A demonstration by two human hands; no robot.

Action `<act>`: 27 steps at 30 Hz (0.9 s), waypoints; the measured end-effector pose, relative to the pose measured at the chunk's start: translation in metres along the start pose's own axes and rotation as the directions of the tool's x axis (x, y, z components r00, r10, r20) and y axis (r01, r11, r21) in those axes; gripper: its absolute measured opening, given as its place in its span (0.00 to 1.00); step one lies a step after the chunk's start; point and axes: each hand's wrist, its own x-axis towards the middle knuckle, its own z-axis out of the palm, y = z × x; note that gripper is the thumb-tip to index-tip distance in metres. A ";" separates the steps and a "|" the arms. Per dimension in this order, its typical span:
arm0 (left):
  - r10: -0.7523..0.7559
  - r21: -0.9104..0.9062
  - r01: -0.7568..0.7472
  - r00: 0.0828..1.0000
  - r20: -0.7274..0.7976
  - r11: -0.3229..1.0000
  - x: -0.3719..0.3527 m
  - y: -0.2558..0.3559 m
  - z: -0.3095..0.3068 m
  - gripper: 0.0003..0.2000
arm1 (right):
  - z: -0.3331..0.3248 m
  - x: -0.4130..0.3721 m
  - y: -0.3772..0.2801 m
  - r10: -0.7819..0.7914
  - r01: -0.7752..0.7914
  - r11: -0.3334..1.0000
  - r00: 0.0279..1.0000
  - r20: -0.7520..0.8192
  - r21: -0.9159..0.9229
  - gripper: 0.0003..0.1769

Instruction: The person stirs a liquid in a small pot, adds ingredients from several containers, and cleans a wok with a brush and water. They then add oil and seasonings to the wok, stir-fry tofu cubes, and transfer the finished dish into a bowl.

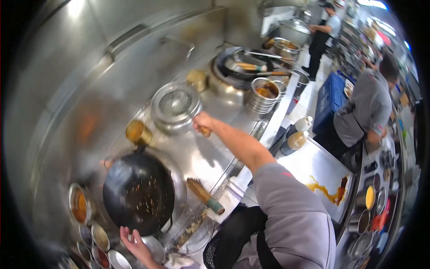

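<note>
My right hand (204, 123) is wrapped round the wooden handle of a round mesh strainer (174, 103), which lies over a metal pot (157, 115) behind the wok. My left hand (133, 242) has its fingers apart and holds nothing, just beside the near rim of a black wok (139, 193). Small light bits of food are scattered in the wok. To the wok's right lies a brush (205, 195) with a green-banded handle. A brass-coloured can (139, 132) stands beyond the wok.
Bowls of sauce, one orange (79, 205), stand at the lower left. Stacked pots (264, 96) and another wok (230, 67) are further back. Two bottles (295, 141) stand by a sauce-stained tray (309, 166). A person (369, 103) bends at the right counter; another (324, 38) stands behind.
</note>
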 end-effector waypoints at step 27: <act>-0.327 0.243 0.275 0.921 0.211 0.930 0.082 -0.051 0.070 0.23 | -0.031 -0.103 -0.037 -0.393 0.295 0.484 0.914 0.097 -0.824 0.32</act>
